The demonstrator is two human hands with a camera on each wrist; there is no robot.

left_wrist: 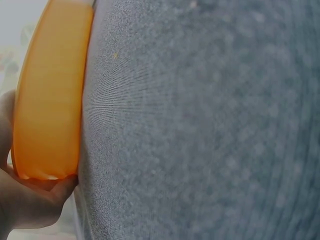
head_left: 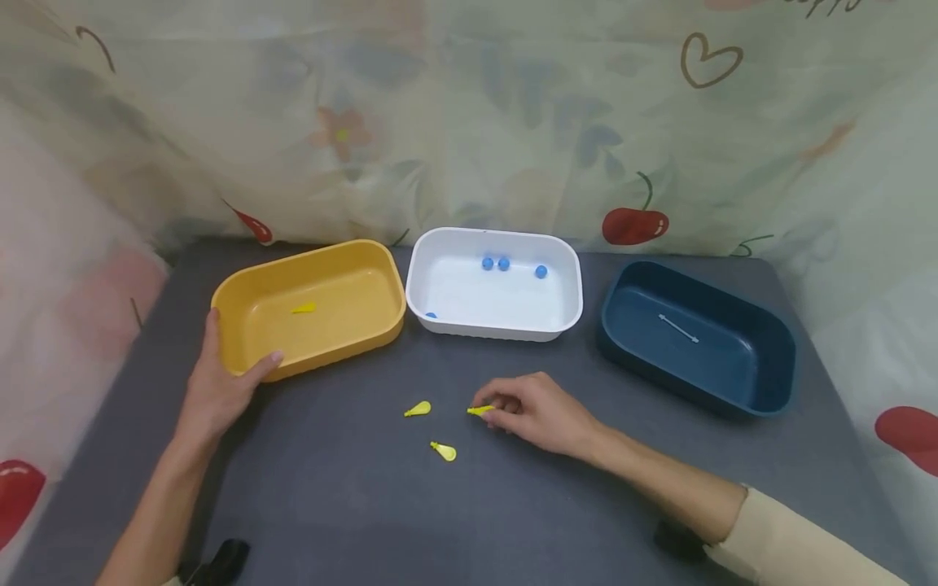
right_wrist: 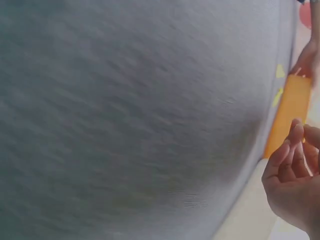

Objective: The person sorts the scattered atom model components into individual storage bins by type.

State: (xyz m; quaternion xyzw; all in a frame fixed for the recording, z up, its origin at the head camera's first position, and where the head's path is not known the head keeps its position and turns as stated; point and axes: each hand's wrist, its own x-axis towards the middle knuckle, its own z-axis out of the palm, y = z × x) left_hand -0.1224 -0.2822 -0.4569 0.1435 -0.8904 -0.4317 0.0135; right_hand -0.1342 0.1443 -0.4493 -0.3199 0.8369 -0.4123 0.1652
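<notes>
My right hand (head_left: pixel 545 413) pinches a small yellow teardrop-shaped piece (head_left: pixel 479 410) between thumb and fingers, its narrow end pointing left. To the left on the grey cloth lie two similar yellow pieces, one nearer the back (head_left: pixel 418 408) and one nearer the front (head_left: pixel 444 451). My left hand (head_left: pixel 223 387) grips the front left corner of the yellow basin (head_left: pixel 352 348), thumb along the front wall and fingers at the left side. Inside that basin rests another yellow piece (head_left: pixel 304 308). In the left wrist view the thumb and fingers wrap the basin's end (left_wrist: pixel 50 100).
A white basin (head_left: pixel 498 330) with several small blue balls (head_left: pixel 503 264) stands at the back middle. At the right is a dark blue basin (head_left: pixel 659 382) holding a thin pale rod with knobbed ends (head_left: pixel 678 328). A patterned curtain (head_left: pixel 469 122) hangs behind the table.
</notes>
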